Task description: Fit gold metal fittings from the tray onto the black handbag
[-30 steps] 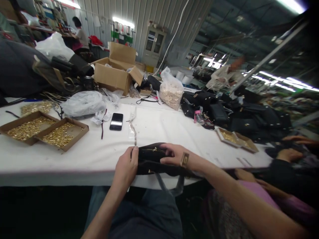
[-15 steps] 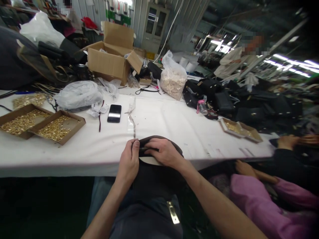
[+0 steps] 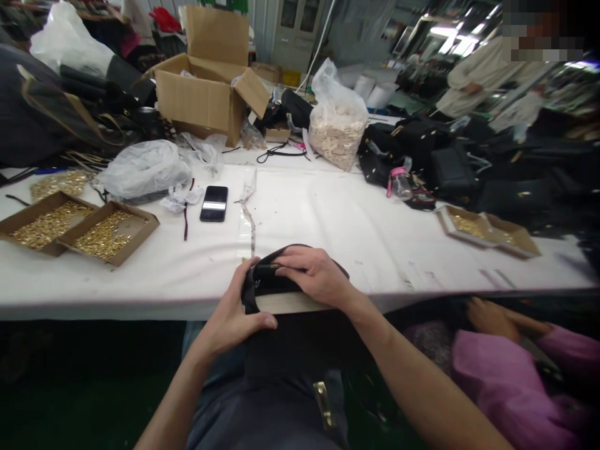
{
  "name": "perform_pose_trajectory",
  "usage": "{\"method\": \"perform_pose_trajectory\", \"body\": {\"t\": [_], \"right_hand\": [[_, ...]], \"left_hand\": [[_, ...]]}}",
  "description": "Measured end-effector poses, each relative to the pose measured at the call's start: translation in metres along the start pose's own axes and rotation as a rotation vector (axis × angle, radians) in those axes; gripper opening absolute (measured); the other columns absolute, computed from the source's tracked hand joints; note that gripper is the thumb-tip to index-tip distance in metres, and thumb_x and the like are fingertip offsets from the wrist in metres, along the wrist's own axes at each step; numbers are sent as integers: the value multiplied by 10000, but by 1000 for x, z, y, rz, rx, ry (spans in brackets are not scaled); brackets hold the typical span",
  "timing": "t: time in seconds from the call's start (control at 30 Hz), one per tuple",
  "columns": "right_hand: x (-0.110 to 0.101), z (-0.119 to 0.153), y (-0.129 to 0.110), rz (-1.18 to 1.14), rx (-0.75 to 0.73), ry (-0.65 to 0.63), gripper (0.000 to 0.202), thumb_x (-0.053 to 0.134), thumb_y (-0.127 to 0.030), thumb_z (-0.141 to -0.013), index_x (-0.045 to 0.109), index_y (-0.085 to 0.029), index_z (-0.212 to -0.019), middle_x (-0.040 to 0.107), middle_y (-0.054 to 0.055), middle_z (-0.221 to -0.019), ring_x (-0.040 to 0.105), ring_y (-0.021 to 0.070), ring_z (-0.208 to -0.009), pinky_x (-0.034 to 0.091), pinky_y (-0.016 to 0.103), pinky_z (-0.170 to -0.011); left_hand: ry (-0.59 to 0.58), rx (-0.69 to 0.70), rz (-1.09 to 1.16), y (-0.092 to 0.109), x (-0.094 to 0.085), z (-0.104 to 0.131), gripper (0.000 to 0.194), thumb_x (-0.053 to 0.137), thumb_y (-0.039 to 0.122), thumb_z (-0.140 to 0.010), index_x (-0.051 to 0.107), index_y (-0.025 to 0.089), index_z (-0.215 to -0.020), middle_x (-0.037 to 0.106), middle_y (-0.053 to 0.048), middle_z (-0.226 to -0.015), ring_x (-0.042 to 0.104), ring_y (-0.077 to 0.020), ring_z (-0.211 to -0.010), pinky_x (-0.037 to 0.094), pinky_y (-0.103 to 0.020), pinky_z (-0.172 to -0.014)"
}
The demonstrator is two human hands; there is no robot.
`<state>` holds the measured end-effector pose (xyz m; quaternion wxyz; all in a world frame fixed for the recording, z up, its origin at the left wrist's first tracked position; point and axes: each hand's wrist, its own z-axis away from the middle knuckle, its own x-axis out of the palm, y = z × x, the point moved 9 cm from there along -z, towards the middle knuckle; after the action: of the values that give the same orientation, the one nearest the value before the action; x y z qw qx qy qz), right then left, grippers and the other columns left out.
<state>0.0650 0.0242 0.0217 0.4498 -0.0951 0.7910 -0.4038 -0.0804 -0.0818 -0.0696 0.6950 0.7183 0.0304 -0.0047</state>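
Observation:
A black bag (image 3: 300, 337) rests at the table's front edge and over my lap, its opening facing up with a pale strip along the near rim. My left hand (image 3: 239, 309) grips the left side of the opening, thumb on the near side and fingers at the far side. Inside the opening, my right hand (image 3: 316, 275) has its thumb and fingers closed at the far wall; a small dark piece shows at the fingertips, too unclear to name. A gold metal plate (image 3: 323, 405) shows on dark material below the bag.
On the white table (image 3: 300, 215) lie a phone (image 3: 214, 204), trays of gold pieces (image 3: 110, 234) at left and more (image 3: 487, 231) at right. Behind stand a cardboard box (image 3: 197, 97) and a bag of beige pieces (image 3: 337, 131). A person's pink sleeve (image 3: 497, 375) is at right.
My left hand has spread its thumb toward me, and the bag's opening is wider. My right hand stays at the far wall. The view has shifted slightly.

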Motion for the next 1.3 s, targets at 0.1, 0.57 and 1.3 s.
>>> {"method": "perform_pose_trajectory", "body": {"t": [0.1, 0.57, 1.3], "right_hand": [[1, -2, 2, -60, 8, -39, 202, 759, -177, -1048, 869, -290, -1174, 801, 12, -1181, 752, 190, -1096, 595, 325, -999], [-3, -6, 13, -65, 36, -68, 200, 746, -196, -1057, 872, -282, -1186, 801, 22, -1253, 759, 203, -1155, 607, 348, -1045], [37, -9, -26, 213, -95, 99, 245, 718, -231, -1076, 829, -264, -1292, 769, 93, -1130, 716, 257, -1058, 626, 445, -928]], "left_hand": [[33, 10, 12, -11, -7, -4, 1070, 995, 583, -808, 418, 369, -1683, 483, -42, -1713, 415, -355, -1605, 305, -478, -1373], [45, 88, 10, -13, -13, -11, 710, 724, 513, -1069, 412, 324, -1679, 490, -33, -1706, 411, -253, -1614, 312, -375, -1370], [-51, 30, -121, -24, -5, 3, 691, 375, 572, -1178, 77, 409, -1780, 45, 64, -1886, 34, -189, -1746, 35, -462, -1476]]}}
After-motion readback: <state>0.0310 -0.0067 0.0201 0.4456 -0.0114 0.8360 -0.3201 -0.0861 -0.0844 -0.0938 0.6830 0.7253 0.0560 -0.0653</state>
